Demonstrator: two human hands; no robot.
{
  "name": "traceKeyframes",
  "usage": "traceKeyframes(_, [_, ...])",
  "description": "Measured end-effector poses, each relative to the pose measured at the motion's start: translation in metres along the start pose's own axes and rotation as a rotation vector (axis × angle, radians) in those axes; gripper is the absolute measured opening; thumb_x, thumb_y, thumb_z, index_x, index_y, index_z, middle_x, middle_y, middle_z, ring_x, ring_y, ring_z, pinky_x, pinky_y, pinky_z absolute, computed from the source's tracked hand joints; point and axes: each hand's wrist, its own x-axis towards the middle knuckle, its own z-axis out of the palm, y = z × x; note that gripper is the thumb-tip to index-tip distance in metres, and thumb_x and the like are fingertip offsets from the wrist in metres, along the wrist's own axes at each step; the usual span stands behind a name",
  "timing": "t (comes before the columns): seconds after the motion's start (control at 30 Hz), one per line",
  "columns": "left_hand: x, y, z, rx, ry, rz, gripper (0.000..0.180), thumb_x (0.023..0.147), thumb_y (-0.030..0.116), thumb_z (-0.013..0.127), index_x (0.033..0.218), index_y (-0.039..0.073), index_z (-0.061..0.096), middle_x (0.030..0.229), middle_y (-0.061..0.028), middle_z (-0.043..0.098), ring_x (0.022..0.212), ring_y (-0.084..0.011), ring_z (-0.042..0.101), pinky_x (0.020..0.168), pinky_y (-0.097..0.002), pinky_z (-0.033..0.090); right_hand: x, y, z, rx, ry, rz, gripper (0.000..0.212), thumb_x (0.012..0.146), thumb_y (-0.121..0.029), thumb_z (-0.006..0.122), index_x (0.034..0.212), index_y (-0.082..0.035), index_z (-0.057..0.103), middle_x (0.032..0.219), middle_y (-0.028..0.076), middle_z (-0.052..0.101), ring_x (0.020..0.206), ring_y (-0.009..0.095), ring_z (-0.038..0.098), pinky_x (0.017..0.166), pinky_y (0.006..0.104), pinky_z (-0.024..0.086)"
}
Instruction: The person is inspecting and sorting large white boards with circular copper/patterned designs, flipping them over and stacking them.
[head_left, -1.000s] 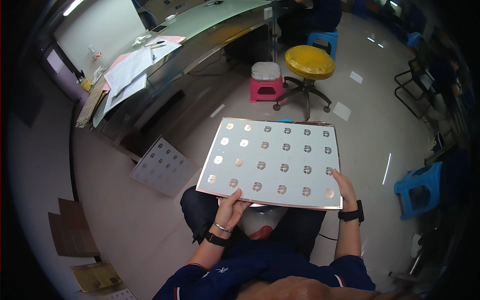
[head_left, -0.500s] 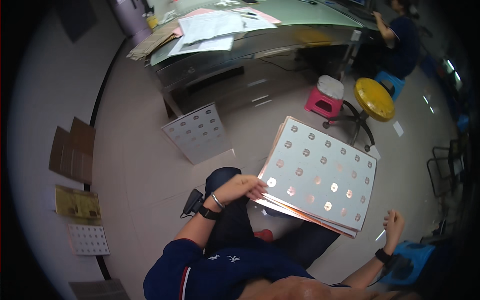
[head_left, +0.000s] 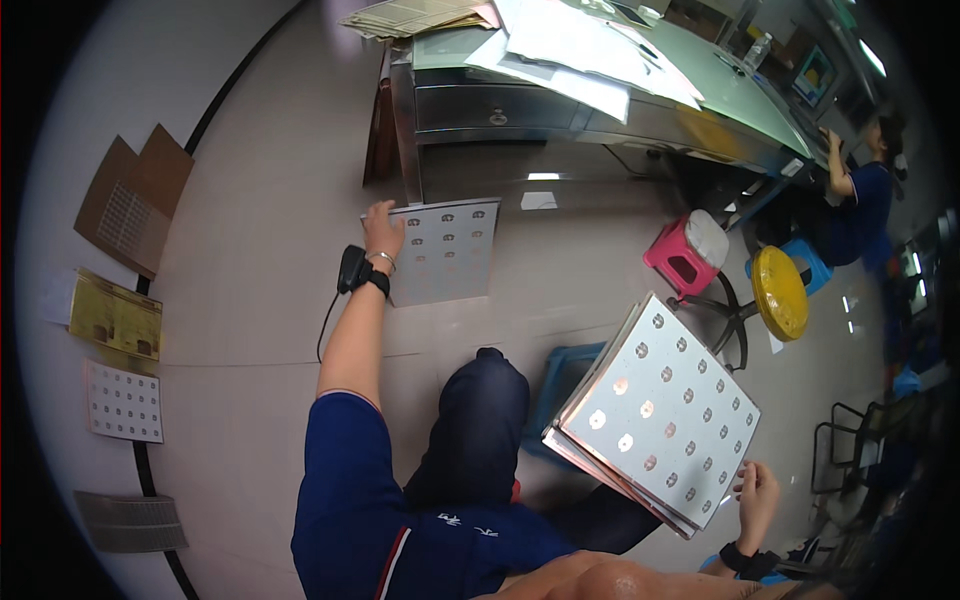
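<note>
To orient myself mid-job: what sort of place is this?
Probably a factory workroom: a stack of patterned panels, a similar panel standing by a metal desk, and loose papers on that desk.

1. The big table (head_left: 745, 110) has a green top. White papers (head_left: 580, 50), brown sheets (head_left: 410, 15) and a clear bottle (head_left: 757, 50) are on it.
2. On the shiny floor (head_left: 250, 300) stand a spotted board (head_left: 455, 255), a pink stool (head_left: 671, 242) and a yellow wheeled stool (head_left: 780, 295).
</note>
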Motion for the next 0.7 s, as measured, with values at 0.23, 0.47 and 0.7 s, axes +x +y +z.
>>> traceKeyframes(0.23, [0.020, 0.014, -0.026, 0.635, -0.394, 0.044, 0.041, 0.076, 0.031, 0.065, 0.110, 0.009, 0.058, 0.115, -0.0123, 0.055, 0.108, -0.0274, 0.051, 0.090, -0.0416, 0.041, -0.007, -0.030, 0.019, -0.028, -0.072, -0.011, 0.019, 0.088, -0.012, 0.050, 0.093, 0.003, 0.061, 0.071, 0.011, 0.063, 0.057, 0.014, 0.060, 0.051, 0.0250, 0.047])
traceKeyframes(0.47, [-0.024, 0.034, -0.049, 0.478, -0.917, 0.280, 0.035, 0.079, 0.039, 0.060, 0.095, 0.009, 0.064, 0.089, -0.0137, 0.064, 0.083, -0.0313, 0.061, 0.071, -0.0401, 0.048, -0.022, -0.044, 0.040, -0.075, -0.135, 0.024, 0.017, 0.087, -0.011, 0.052, 0.094, 0.002, 0.061, 0.076, 0.011, 0.064, 0.059, 0.016, 0.062, 0.053, 0.0257, 0.048])
traceKeyframes(0.7, [-0.067, 0.037, -0.047, 0.397, -0.890, 0.449, 0.030, 0.084, 0.035, 0.053, 0.086, 0.007, 0.064, 0.081, -0.0146, 0.064, 0.077, -0.0337, 0.060, 0.068, -0.0416, 0.047, -0.043, -0.032, 0.058, 0.001, -0.219, -0.050, 0.018, 0.086, -0.012, 0.053, 0.094, 0.001, 0.062, 0.079, 0.013, 0.064, 0.059, 0.018, 0.061, 0.055, 0.0274, 0.048])
